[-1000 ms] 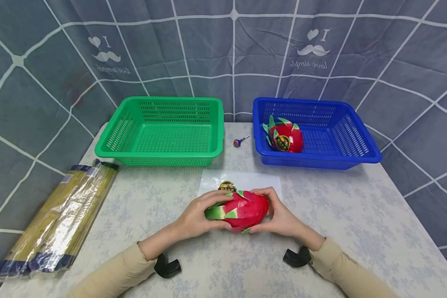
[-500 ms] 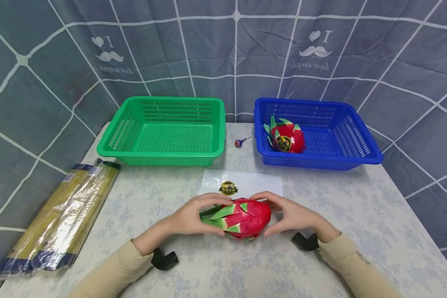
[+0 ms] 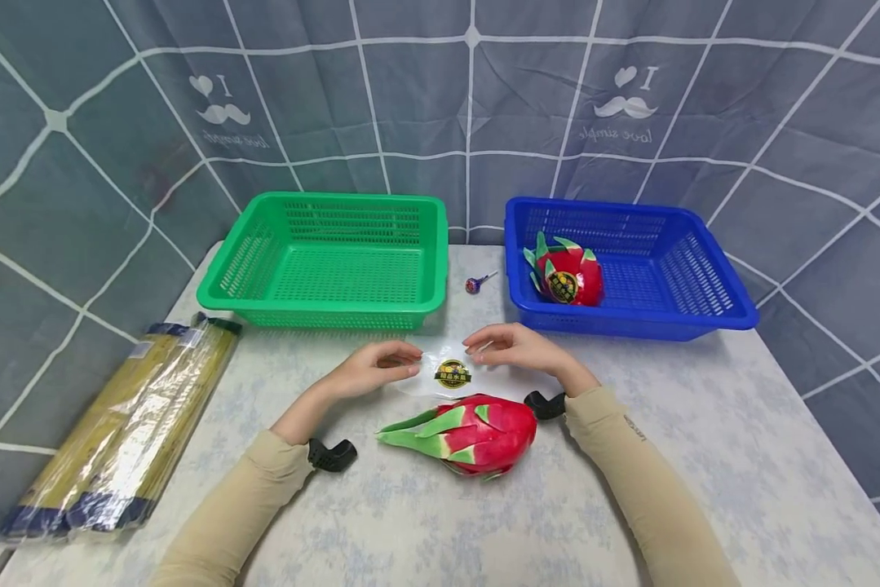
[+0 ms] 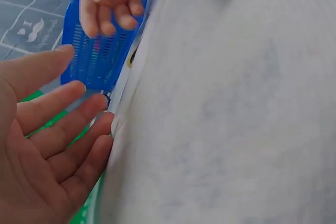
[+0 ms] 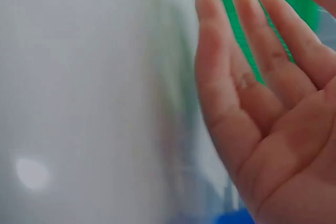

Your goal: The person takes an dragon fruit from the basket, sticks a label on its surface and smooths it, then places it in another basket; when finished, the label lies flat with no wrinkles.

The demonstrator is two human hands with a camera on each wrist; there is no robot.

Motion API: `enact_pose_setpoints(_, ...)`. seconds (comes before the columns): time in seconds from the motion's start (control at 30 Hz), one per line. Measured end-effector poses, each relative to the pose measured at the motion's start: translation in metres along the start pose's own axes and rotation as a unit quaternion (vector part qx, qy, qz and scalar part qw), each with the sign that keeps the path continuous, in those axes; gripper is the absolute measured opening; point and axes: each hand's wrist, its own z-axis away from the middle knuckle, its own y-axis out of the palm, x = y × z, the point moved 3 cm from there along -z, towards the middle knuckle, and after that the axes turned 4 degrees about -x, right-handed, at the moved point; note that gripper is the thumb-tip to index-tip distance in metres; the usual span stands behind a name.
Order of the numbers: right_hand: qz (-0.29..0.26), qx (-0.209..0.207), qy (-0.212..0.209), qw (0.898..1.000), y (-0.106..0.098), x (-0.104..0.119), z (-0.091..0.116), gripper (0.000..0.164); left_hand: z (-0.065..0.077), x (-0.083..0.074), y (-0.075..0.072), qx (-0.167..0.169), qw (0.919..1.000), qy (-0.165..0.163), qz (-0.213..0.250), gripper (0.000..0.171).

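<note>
A red dragon fruit (image 3: 487,436) with green leafy tips lies on its side on the table, on the near side of both hands. Beyond it is a white sheet (image 3: 500,380) bearing a round black and gold sticker (image 3: 452,374). My left hand (image 3: 369,369) reaches the sheet's left end, its fingers loosely bent. Over the sheet's far edge, right of the sticker, hovers my right hand (image 3: 519,349) with relaxed fingers. Both palms hold nothing; the left wrist view shows the left hand (image 4: 58,145) spread, and the right hand (image 5: 268,87) has extended fingers in the right wrist view.
A green basket (image 3: 322,318) stands at the back left. In the blue basket (image 3: 645,326) at the back right lies another dragon fruit (image 3: 582,277) with a matching sticker. Between them is a lollipop (image 3: 475,284). Long plastic-wrapped packs (image 3: 127,424) line the table's left side.
Both hands held the dragon fruit a second ago, turned it slightly and set it down. They have since let go and moved away from me to the white sheet.
</note>
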Motion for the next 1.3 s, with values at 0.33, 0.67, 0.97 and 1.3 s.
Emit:
enact_pose_setpoints(0.33,0.079,0.003,-0.017,0.997,0.009,-0.019,-0.027,0.031,-0.004,0.016,0.001,0.0,0.9997,0.006,-0.025,0.035)
enact_pose_setpoints(0.67,0.097,-0.001,-0.03,0.995,0.018,-0.017,-0.031,0.022,-0.001,0.018,0.003,0.007,0.9988,-0.002,-0.048,0.036)
enact_pose_setpoints(0.97,0.142,-0.039,-0.061,0.987,0.024,0.008,-0.02,0.006,-0.002,0.017,0.005,0.012,0.9986,-0.004,-0.052,0.038)
enact_pose_setpoints(1.3,0.066,-0.107,-0.115,0.985,0.003,0.046,0.03,0.006,0.013,-0.044,0.015,-0.021,0.9895,0.107,-0.095,0.035)
